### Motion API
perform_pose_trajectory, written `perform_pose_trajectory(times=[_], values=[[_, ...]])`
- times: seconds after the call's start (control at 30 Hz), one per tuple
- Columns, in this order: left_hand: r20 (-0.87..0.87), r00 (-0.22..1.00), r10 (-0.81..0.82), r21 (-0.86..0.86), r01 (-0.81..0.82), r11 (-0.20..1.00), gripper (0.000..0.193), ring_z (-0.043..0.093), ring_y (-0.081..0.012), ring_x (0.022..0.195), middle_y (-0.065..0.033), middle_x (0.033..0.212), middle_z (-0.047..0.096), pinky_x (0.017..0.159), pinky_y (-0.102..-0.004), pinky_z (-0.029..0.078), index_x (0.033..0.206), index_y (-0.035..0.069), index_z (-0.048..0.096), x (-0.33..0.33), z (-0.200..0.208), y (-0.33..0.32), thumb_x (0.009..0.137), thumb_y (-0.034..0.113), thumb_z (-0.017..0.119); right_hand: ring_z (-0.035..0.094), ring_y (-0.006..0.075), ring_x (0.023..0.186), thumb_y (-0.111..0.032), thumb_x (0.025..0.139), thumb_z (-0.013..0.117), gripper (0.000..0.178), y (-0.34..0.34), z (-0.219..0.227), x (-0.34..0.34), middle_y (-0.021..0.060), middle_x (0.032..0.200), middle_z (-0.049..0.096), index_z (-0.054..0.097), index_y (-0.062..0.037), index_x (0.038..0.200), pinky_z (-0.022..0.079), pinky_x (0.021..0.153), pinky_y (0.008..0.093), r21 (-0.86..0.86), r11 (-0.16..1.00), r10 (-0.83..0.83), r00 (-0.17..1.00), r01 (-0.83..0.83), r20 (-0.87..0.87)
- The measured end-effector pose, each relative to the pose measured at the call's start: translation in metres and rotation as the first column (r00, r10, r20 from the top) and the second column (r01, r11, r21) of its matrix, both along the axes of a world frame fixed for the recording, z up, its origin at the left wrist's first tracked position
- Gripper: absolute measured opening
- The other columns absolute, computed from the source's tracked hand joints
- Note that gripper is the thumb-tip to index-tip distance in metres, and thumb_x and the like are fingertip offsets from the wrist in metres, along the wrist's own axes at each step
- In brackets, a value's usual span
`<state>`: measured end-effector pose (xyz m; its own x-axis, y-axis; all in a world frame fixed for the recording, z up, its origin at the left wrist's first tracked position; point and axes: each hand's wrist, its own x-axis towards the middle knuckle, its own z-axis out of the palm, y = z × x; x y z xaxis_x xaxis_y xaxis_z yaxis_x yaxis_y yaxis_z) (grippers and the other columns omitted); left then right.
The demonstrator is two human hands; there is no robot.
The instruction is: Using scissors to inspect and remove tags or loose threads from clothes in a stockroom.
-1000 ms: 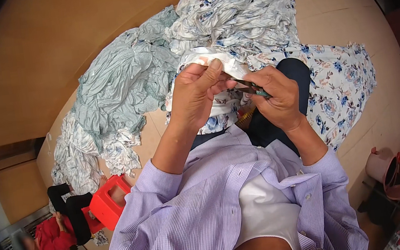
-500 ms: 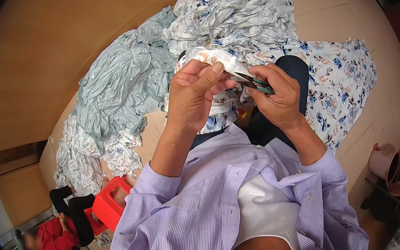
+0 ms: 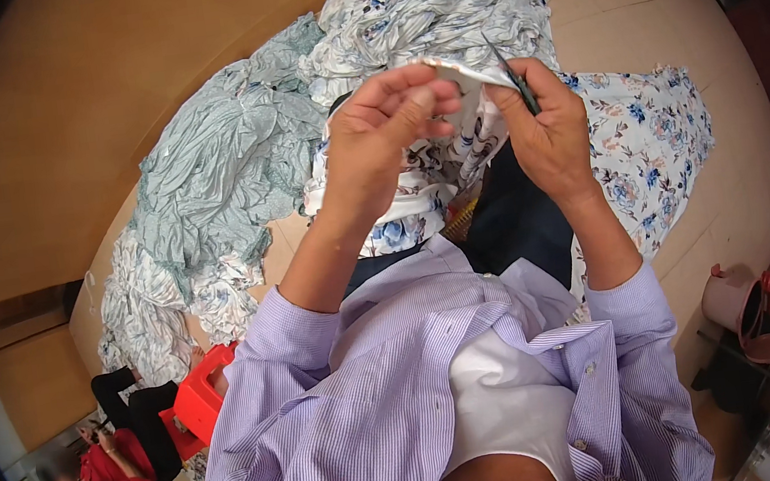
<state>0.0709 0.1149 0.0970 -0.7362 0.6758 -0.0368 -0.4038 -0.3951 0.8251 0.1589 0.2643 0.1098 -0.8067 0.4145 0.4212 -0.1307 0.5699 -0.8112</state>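
Note:
My right hand (image 3: 543, 120) is closed around small dark scissors (image 3: 517, 75), their blade pointing up and away. Its thumb and finger also pinch the edge of a white flowered cloth (image 3: 474, 143). My left hand (image 3: 386, 130) is at the other end of the raised edge, fingers apart and loosely curved. Its index fingertip is by the cloth; whether it touches is hard to tell. More of this cloth hangs down over my lap, partly behind my left hand and wrist.
A crumpled heap of pale flowered cloth (image 3: 429, 14) lies ahead, with grey-green cloth (image 3: 221, 155) to its left. Flowered fabric (image 3: 645, 127) spreads at right. A red stool (image 3: 202, 397) and a seated person in red (image 3: 121, 475) are lower left; a pink bucket (image 3: 733, 299) stands lower right.
My right hand has moved up and right, drawing the cloth edge with it. The scissors' blade now points upward instead of toward my left hand. My left hand's pinch has loosened.

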Motion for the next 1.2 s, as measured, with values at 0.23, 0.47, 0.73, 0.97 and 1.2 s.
perform_pose_trajectory(times=[0.23,0.47,0.73,0.97,1.2], values=[[-0.635,0.758,-0.15,-0.269,-0.035,0.963,0.032,0.063,-0.0189,0.077,-0.0097,0.094,0.065,0.07,-0.028,0.05,0.104,0.001,0.06,0.031,-0.055,0.037,0.076,0.008,0.074,0.044,0.0058,0.067,-0.007,0.089,0.056,0.011,0.005,0.013,-0.009,-0.0027,0.076,0.058,0.061,-0.0002,0.097,0.037,0.062,0.0194,-0.183,0.979,-0.076,0.994,0.091,0.084],[-0.838,0.452,-0.306,-0.414,-0.161,0.896,0.03,0.061,-0.0239,0.08,-0.0083,0.095,0.063,0.072,-0.0315,0.048,0.104,0.004,0.061,0.023,-0.088,0.016,0.078,0.014,0.072,0.053,0.0077,0.072,-0.013,0.088,0.061,0.021,0.041,0.06,0.0,0.004,0.084,0.063,0.063,0.001,0.103,0.043,0.067,0.0165,-0.172,0.968,-0.185,0.983,0.18,-0.009],[-0.832,0.539,-0.132,-0.49,-0.6,0.633,0.025,0.058,-0.0192,0.073,-0.0061,0.087,0.063,0.067,-0.0279,0.047,0.1,0.002,0.063,-0.059,-0.094,-0.087,0.078,0.007,0.072,0.05,0.0084,0.068,-0.02,0.087,0.062,0.028,0.114,0.072,0.06,0.0046,0.082,0.061,0.062,0.005,0.101,0.039,0.063,0.0164,-0.222,0.9,-0.406,0.906,0.374,-0.117],[-0.682,0.728,-0.071,-0.496,-0.39,0.775,0.013,0.052,-0.0122,0.067,-0.0035,0.08,0.061,0.061,-0.0237,0.042,0.091,0.001,0.064,-0.049,-0.11,-0.13,0.08,0.004,0.069,0.053,0.0161,0.07,-0.025,0.088,0.062,0.027,0.165,0.011,0.088,0.005,0.082,0.064,0.065,-0.0016,0.101,0.044,0.068,0.026,0.278,0.761,-0.649,0.672,0.586,0.357],[-0.625,0.769,0.135,-0.335,-0.42,0.843,0.006,0.046,-0.0098,0.06,-0.0006,0.073,0.058,0.055,-0.0219,0.037,0.085,0.003,0.063,-0.057,-0.082,-0.111,0.082,0.002,0.067,0.06,0.0139,0.077,-0.017,0.08,0.07,0.028,0.073,-0.029,0.018,0.0065,0.087,0.068,0.066,0.0021,0.1,0.047,0.074,0.025,0.163,0.954,-0.299,0.865,0.253,0.403]])
